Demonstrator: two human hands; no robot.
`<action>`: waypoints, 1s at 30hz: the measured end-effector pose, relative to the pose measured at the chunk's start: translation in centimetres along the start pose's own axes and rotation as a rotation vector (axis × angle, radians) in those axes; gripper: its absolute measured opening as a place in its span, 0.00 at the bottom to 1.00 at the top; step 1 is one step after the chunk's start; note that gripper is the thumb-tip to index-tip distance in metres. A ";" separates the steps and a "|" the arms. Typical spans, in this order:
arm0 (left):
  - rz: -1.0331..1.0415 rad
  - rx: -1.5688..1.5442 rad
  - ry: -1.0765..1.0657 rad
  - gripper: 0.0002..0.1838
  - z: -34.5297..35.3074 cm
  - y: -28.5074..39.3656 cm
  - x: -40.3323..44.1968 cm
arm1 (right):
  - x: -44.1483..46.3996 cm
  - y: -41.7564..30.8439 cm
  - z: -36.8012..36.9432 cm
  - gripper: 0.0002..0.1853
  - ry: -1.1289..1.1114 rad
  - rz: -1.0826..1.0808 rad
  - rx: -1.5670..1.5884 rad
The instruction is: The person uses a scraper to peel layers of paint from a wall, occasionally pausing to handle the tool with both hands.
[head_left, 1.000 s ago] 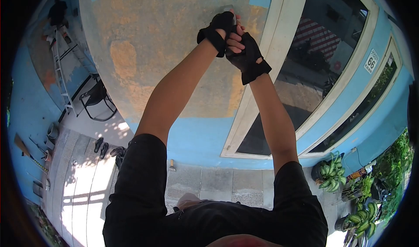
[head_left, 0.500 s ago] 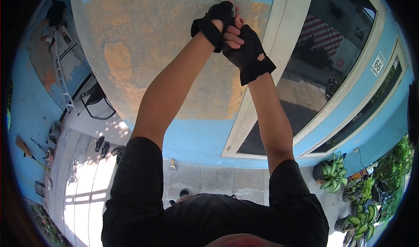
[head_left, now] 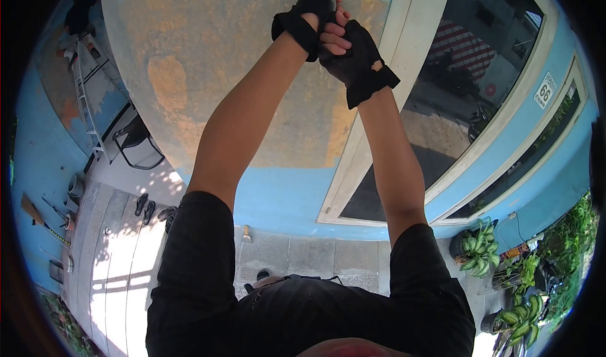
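My left hand (head_left: 310,17) and my right hand (head_left: 351,55), both in black fingerless gloves, are raised close together against the wall (head_left: 252,104). Their fingers are curled around something I cannot make out; the gloves hide it. The fingers of one hand overlap the other. Where the hands work, the wall shows bare grey and orange patches, with blue paint left along the top and lower edges. To the right of my right hand runs the cream window frame (head_left: 394,60).
A scraper-like tool (head_left: 247,234) stands on the paving by the wall. At the far left another person (head_left: 79,15) is on a ladder (head_left: 85,98), near a black folding chair (head_left: 134,139). Sandals (head_left: 149,212) lie on the floor. Potted plants (head_left: 478,246) line the right side.
Both hands have moved slightly up in the view, still gripping together. The surroundings shift a little with the camera. The person on the ladder has leaned a bit.
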State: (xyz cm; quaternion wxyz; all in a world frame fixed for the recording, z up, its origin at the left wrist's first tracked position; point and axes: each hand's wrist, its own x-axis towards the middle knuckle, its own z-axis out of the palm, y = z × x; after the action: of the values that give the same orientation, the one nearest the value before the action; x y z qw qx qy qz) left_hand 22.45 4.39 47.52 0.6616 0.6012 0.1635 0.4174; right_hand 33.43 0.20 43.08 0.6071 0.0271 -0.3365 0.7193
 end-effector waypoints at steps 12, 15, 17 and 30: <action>0.141 0.013 0.028 0.20 -1.0 -1.3 6.0 | 0.7 -0.4 -0.5 0.04 -0.050 -0.021 -0.033; 0.119 0.000 0.036 0.20 -0.9 -1.6 5.2 | 0.3 -0.1 0.0 0.04 -0.020 -0.036 -0.014; 0.118 -0.008 0.023 0.20 -1.1 -1.9 5.3 | 0.0 0.1 -0.2 0.04 -0.008 -0.044 -0.022; 0.131 0.031 0.016 0.18 -0.8 -1.1 5.3 | 0.6 -0.5 -0.1 0.05 0.009 -0.028 -0.074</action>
State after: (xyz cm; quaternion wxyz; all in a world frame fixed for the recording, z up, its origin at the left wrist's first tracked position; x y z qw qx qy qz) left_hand 25.41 8.96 47.79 0.6221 0.6173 0.1354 0.4621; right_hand 33.70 0.78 43.53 0.6194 0.0061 -0.3598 0.6978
